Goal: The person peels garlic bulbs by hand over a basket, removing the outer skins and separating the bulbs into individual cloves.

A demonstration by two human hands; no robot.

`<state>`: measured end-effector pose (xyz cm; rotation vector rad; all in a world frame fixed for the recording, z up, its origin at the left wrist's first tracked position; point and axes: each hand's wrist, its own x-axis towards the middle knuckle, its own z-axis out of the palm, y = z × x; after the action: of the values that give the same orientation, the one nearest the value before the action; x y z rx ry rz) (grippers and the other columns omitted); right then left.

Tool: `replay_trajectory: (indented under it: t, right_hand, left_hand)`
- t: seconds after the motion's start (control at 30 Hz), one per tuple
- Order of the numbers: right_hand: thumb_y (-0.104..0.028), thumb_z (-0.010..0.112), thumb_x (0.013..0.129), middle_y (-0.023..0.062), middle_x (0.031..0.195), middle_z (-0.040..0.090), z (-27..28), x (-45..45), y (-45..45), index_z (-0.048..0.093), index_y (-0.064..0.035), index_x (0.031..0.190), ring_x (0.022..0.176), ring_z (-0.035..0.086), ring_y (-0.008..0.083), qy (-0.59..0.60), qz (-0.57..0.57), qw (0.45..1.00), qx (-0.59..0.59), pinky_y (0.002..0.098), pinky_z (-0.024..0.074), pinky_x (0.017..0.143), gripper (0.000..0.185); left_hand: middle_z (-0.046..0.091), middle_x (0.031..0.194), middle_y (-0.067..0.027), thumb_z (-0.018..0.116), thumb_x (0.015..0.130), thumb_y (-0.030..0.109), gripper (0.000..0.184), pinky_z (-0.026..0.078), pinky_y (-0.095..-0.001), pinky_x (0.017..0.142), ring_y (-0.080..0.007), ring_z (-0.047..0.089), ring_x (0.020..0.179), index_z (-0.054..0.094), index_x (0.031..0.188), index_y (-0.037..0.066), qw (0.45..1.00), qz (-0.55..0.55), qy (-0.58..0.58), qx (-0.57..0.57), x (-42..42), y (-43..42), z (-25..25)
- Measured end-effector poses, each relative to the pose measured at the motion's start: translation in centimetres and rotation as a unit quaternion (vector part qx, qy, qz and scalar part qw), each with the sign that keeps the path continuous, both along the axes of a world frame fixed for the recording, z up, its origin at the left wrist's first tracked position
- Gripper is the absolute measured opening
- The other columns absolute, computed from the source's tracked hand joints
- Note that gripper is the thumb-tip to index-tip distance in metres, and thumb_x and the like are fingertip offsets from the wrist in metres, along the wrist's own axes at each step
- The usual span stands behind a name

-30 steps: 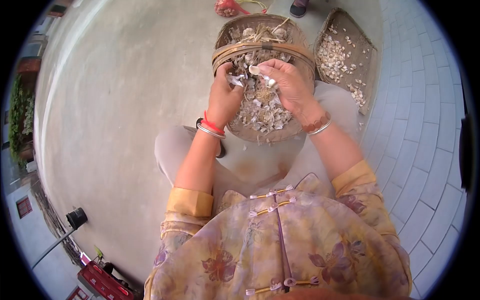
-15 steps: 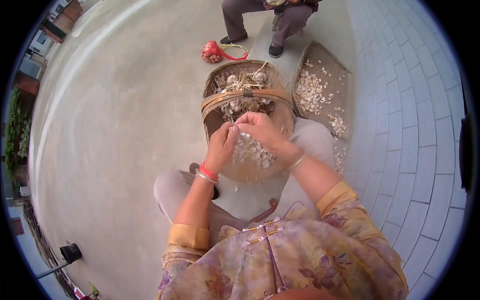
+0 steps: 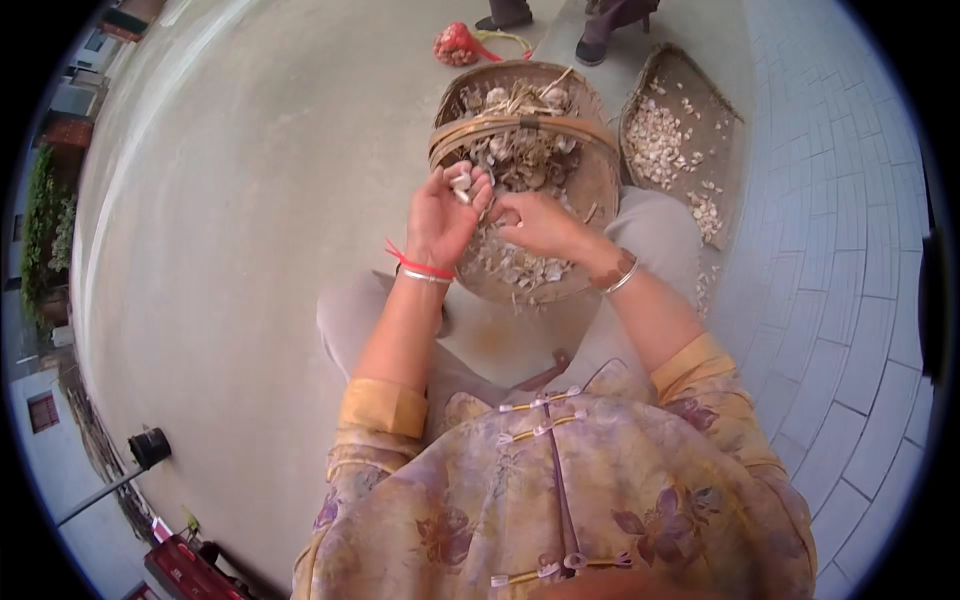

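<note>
Stretching around the wicker basket (image 3: 528, 123), pale concrete (image 3: 250, 240) meets bluish paving (image 3: 840, 230).

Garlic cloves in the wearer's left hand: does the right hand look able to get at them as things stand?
Probably yes: the cupped left hand leaves the garlic cloves uncovered, the right hand is close beside it, and the basket handle lies beyond both, out of the way.

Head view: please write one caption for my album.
Garlic cloves rest in the open left hand, the right hand close beside it, over a basket of garlic heads and skins.
</note>
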<state>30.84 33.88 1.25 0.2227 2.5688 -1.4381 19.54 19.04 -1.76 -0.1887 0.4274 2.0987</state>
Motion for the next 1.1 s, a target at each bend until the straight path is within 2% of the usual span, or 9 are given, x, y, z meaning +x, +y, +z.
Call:
replay_trajectory:
  t: [0.07, 0.3, 0.43, 0.53, 0.67, 0.73, 0.83, 0.97, 1.1]
  right_hand:
    - [-0.012, 0.061, 0.076, 0.0167, 0.09, 0.068, -1.6, 0.6, -0.5, 0.068, -0.0043, 0.095, 0.086, 0.065, 0.0333, 0.007, 0.056, 0.996, 0.069, 0.0428, 0.0503, 0.079, 0.022]
    - [-0.014, 0.06, 0.076, 0.0181, 0.09, 0.068, -3.8, 1.7, -3.1, 0.068, -0.0034, 0.094, 0.087, 0.066, 0.0348, -0.053, 0.202, 0.961, 0.182, 0.0447, 0.051, 0.078, 0.023]
    - [-0.009, 0.058, 0.077, 0.0166, 0.091, 0.068, -5.5, 2.2, -4.5, 0.067, -0.0023, 0.095, 0.084, 0.067, 0.0347, -0.083, 0.234, 0.944, 0.217, 0.0444, 0.0524, 0.072, 0.021]
    - [-0.005, 0.056, 0.079, 0.0177, 0.099, 0.067, -2.3, 2.1, -4.1, 0.065, -0.0027, 0.1, 0.093, 0.065, 0.0344, -0.151, 0.315, 0.906, 0.239, 0.0442, 0.0512, 0.078, 0.023]
    - [-0.004, 0.054, 0.081, 0.0189, 0.111, 0.063, -5.1, 2.7, -3.3, 0.058, -0.0054, 0.115, 0.108, 0.06, 0.0346, -0.089, 0.241, 0.957, 0.131, 0.0452, 0.0467, 0.088, 0.035]
    - [-0.006, 0.055, 0.081, 0.019, 0.114, 0.062, -5.8, 2.8, -2.9, 0.054, -0.0073, 0.121, 0.109, 0.059, 0.0344, -0.044, 0.183, 0.977, 0.102, 0.0456, 0.0457, 0.089, 0.04]
    - [-0.01, 0.056, 0.082, 0.0191, 0.11, 0.063, -5.6, 2.6, -1.8, 0.055, -0.0069, 0.12, 0.104, 0.061, 0.0344, -0.02, 0.149, 0.981, 0.119, 0.0457, 0.0472, 0.086, 0.038]
    - [-0.015, 0.055, 0.082, 0.0198, 0.095, 0.067, -4.9, 1.6, -1.2, 0.062, -0.0012, 0.106, 0.09, 0.066, 0.035, -0.118, 0.172, 0.966, 0.151, 0.046, 0.0501, 0.08, 0.028]
    - [-0.016, 0.053, 0.084, 0.0224, 0.087, 0.066, -4.7, 1.6, -0.6, 0.062, 0.0007, 0.09, 0.084, 0.065, 0.0365, -0.04, 0.111, 0.984, 0.135, 0.0473, 0.0499, 0.076, 0.02]
  left_hand:
    - [0.054, 0.117, -0.0241, 0.032, 0.103, 0.035, 0.047, 0.042, -0.0479, 0.102, -0.0378, 0.052, 0.113, 0.049, 0.114, -0.007, 1.0, 0.005, -0.009, 0.011, 0.4, 0.3, 0.7]
    - [0.052, 0.121, -0.0256, 0.031, 0.102, 0.041, 0.052, 0.04, -0.0503, 0.104, -0.0394, 0.05, 0.116, 0.048, 0.115, -0.007, 0.997, -0.056, 0.034, -0.038, 1.2, 1.4, -0.9]
    - [0.057, 0.109, -0.0223, 0.036, 0.102, 0.037, 0.044, 0.046, -0.0462, 0.097, -0.0362, 0.056, 0.107, 0.053, 0.105, -0.004, 0.982, -0.125, 0.067, -0.122, 1.8, 5.4, -0.2]
    - [0.057, 0.107, -0.0223, 0.037, 0.102, 0.036, 0.042, 0.047, -0.0454, 0.096, -0.0362, 0.056, 0.106, 0.052, 0.103, -0.003, 0.971, -0.174, 0.107, -0.124, 2.0, 12.0, 1.8]
    - [0.047, 0.126, -0.0275, 0.038, 0.101, 0.04, 0.053, 0.039, -0.0482, 0.105, -0.039, 0.046, 0.122, 0.042, 0.125, -0.007, 0.963, -0.23, 0.14, -0.012, 1.1, 22.9, 5.5]
    - [0.04, 0.136, -0.0268, 0.039, 0.1, 0.044, 0.062, 0.032, -0.0489, 0.109, -0.0375, 0.037, 0.131, 0.034, 0.137, -0.005, 0.946, -0.212, 0.212, -0.124, 1.9, 26.1, 7.0]
    - [0.034, 0.143, -0.0241, 0.041, 0.099, 0.046, 0.068, 0.026, -0.0494, 0.112, -0.0366, 0.03, 0.136, 0.026, 0.144, -0.003, 0.899, -0.236, 0.34, -0.142, 2.1, 26.0, 6.3]
    - [0.056, 0.123, -0.0143, 0.041, 0.101, 0.032, 0.042, 0.043, -0.0383, 0.096, -0.0248, 0.054, 0.115, 0.05, 0.125, -0.002, 0.847, -0.211, 0.435, -0.221, 1.5, 18.4, 6.7]
    - [0.063, 0.104, -0.0073, 0.048, 0.099, 0.021, 0.026, 0.047, -0.0294, 0.085, -0.0146, 0.059, 0.094, 0.06, 0.11, 0.001, 0.806, -0.112, 0.508, -0.283, 3.6, 7.2, 7.8]
